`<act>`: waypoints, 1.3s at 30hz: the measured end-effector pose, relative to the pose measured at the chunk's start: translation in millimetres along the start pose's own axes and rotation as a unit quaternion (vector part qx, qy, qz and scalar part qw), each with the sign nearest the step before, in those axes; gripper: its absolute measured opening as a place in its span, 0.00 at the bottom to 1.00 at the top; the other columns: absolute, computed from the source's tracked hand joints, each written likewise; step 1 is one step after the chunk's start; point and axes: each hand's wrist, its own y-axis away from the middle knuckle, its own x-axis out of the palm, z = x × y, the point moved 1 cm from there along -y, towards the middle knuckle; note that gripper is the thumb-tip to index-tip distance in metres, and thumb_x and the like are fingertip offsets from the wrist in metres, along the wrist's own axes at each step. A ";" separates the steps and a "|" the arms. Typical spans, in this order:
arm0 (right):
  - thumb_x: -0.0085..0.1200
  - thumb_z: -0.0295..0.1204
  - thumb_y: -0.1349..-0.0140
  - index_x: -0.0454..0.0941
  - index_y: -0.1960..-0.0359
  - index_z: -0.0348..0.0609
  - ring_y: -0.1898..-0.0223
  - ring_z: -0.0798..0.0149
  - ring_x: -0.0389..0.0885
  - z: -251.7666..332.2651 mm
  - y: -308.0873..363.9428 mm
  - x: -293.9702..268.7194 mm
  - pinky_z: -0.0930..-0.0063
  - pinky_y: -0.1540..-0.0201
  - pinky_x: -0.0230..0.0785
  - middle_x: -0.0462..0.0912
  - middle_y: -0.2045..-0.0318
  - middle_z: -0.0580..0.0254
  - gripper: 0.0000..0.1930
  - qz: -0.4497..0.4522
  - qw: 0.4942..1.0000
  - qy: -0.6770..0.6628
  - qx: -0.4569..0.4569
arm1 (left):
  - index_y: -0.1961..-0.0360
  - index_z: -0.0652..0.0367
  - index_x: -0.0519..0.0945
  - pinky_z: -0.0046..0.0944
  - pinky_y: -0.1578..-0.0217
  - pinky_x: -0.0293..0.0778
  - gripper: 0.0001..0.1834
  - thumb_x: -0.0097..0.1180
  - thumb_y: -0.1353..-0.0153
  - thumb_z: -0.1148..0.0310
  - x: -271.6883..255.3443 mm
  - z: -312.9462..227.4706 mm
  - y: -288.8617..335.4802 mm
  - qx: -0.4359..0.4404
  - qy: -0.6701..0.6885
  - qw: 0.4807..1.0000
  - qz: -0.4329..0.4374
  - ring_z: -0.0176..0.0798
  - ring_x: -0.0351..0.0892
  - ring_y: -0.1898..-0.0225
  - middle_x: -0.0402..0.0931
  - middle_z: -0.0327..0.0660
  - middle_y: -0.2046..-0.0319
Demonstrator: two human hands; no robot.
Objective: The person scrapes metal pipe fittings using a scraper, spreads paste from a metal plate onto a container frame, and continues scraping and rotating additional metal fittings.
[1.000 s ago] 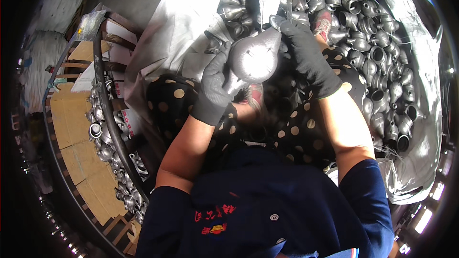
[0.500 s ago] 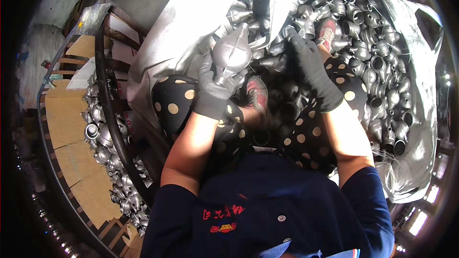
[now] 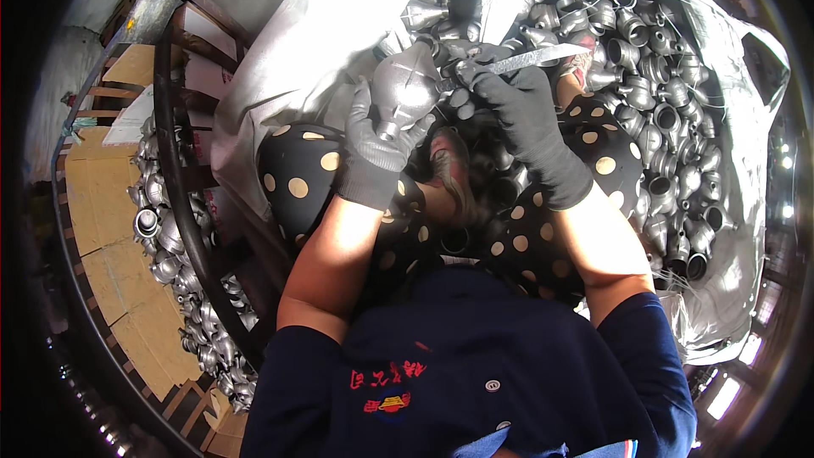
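In my left hand (image 3: 373,140) is a grey, bulb-shaped metal casting (image 3: 407,85) with a raised seam and narrow ends. My gloved fingers cup it from below and from the left side. My right hand (image 3: 521,110), also in a dark glove, is closed on a flat, tapered metal file (image 3: 543,58). The file's pointed end sticks out to the right, and its other end lies close to the casting's right side. Whether the file touches the casting I cannot tell. Beneath both hands lie more grey castings (image 3: 636,93), partly shadowed.
A large white woven sack (image 3: 280,76) holds the castings around my legs and shoes. To the left, behind a dark curved metal bar (image 3: 191,229), another pile of castings (image 3: 174,237) rests beside cardboard (image 3: 106,203) in a slatted crate.
My right hand has come up from the pile and moved left toward the casting, now with the file in it. The left hand still holds the casting, only slightly shifted.
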 end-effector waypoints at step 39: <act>0.52 0.30 0.31 0.80 0.54 0.39 0.79 0.80 0.68 -10.6 3.0 -70.0 0.86 0.79 0.57 0.76 0.75 0.72 0.10 0.019 0.995 -0.089 0.047 | 0.37 0.58 0.70 0.74 0.54 0.77 0.29 0.46 0.29 0.47 32.6 19.2 16.7 -0.222 0.084 0.954 0.185 0.60 0.72 0.38 0.67 0.54 0.36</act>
